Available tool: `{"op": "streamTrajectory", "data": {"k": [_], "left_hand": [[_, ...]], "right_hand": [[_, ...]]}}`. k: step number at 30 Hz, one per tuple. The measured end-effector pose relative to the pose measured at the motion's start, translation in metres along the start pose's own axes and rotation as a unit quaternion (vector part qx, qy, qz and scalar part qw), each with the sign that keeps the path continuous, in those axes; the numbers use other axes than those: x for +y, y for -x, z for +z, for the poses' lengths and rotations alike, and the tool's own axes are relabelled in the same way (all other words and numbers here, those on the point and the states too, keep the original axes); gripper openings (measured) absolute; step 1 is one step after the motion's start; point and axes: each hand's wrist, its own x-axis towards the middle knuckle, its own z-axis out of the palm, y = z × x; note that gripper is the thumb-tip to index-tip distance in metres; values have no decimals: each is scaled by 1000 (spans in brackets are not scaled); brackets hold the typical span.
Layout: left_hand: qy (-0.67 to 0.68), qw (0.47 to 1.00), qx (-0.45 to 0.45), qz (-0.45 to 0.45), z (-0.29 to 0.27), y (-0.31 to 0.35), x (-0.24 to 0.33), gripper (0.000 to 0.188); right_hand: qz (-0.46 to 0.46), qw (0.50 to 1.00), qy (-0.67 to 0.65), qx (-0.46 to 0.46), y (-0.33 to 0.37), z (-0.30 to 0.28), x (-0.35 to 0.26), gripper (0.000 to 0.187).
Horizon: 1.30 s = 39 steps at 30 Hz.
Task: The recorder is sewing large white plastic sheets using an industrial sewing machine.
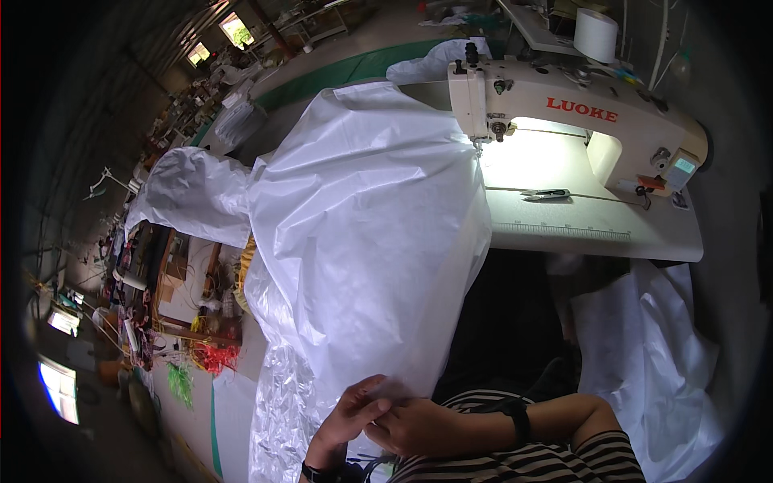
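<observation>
Sheet (362, 217) being draped beside the machine (588, 105), its edge being kept by the needle (478, 149).
Left hand (354, 412) and right hand (423, 427) are being pressed together by the sheet's near end, anything pinched being hidden; work is seemingly being left partway, the remainder untold.

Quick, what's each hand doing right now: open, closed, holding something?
Left hand: fingers bent; what it holds, if anything, can't be told.
Right hand: curled, against the left; whether it grips the white sheet can't be told.

Blur hides whether left hand (348, 415) and right hand (420, 427) hold anything.
</observation>
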Motion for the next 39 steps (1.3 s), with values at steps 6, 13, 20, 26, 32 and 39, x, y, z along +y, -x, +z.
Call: {"op": "streamTrajectory", "data": {"k": [6,13,20,26,32,39], "left_hand": [[-235,882,332,238,2,-2,16,18],[-424,827,-218,299,14,-43,-5,23],[-428,897,-19,109,-25,-42,-1,22],[-425,863,-145,232,-17,-53,-14,18],[-411,892,-37,184,-64,-103,-47,23],[-443,871,-3,215,-67,-103,-70,17]], "right_hand": [[213,958,-159,106,18,-17,37,27],[33,900,-385,-204,0,62,27,21],[423,885,-194,9,90,42,137,23],[312,923,-112,-198,42,163,146,25],[87,920,-264,-276,58,73,93,27],[561,812,-91,-135,95,19,166,41]]}}
